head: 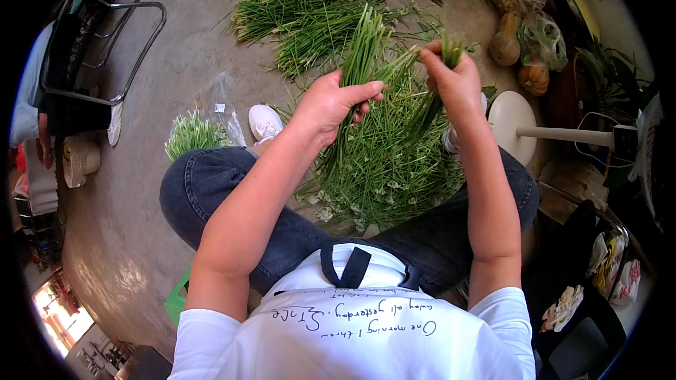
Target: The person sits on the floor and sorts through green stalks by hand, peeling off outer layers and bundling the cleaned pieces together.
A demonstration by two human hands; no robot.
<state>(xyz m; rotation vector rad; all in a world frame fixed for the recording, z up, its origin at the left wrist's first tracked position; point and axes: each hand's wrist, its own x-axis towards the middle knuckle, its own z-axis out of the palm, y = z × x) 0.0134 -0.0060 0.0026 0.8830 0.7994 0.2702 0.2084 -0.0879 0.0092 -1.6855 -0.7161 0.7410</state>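
My left hand (338, 100) grips a thick bunch of green flowering chive stems (364, 45), its thumb laid across them. To the right, my right hand (454, 74) is closed round a smaller bunch of the same stems (425, 116), whose lower ends hang down. A few pale stalks (398, 63) stretch between the two hands. Below both hands, a loose heap of chive stems (391, 163), some with white flower heads, covers the floor between my legs. Larger bundles of stems (306, 16) lie on the floor beyond my left hand.
Left of my shoe (264, 122) stands a plastic bag (224, 103) with cut stems. Squashes (505, 39) and a round-based white stand (511, 121) are on the right. A green crate (178, 298) is beside me. A seated person's hand (45, 142) shows near a metal-framed chair (140, 5).
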